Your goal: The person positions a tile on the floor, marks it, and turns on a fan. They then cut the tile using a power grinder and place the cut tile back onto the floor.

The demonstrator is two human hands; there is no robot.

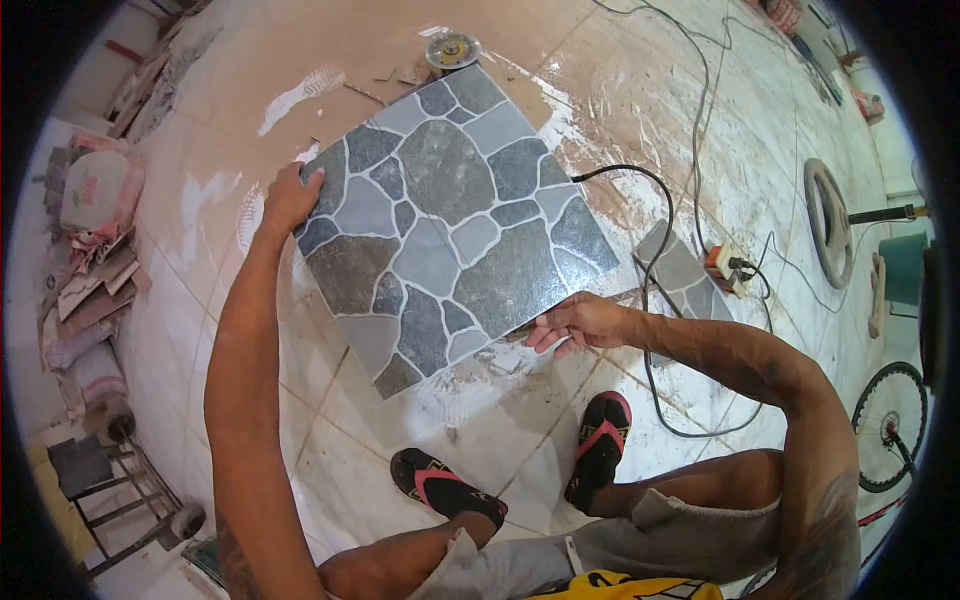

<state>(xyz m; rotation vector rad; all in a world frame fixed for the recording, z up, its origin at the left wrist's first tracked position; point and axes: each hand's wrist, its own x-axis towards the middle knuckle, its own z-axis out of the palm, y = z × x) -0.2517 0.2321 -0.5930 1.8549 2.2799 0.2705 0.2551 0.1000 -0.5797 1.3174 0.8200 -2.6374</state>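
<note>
A large square tile (440, 170) with a grey-blue stone pattern is held tilted above the dusty floor. My left hand (293, 200) grips its left edge, the thumb on the patterned face. At the near right edge, my right hand (580, 322) holds the tile with the fingers curled underneath. Just past the tile's far corner shows the round disc of a grinder (453, 51); the tile hides most of its body. A black cable (640, 172) runs out from behind the tile's right side.
A cut tile piece (685, 275) lies at the right beside a power socket block (727, 268). Cables loop over the floor. Rubble and sacks (95, 190) are piled at the left. A loose tyre (828, 222), green bucket (903, 268) and bicycle wheel (890, 427) stand at the right.
</note>
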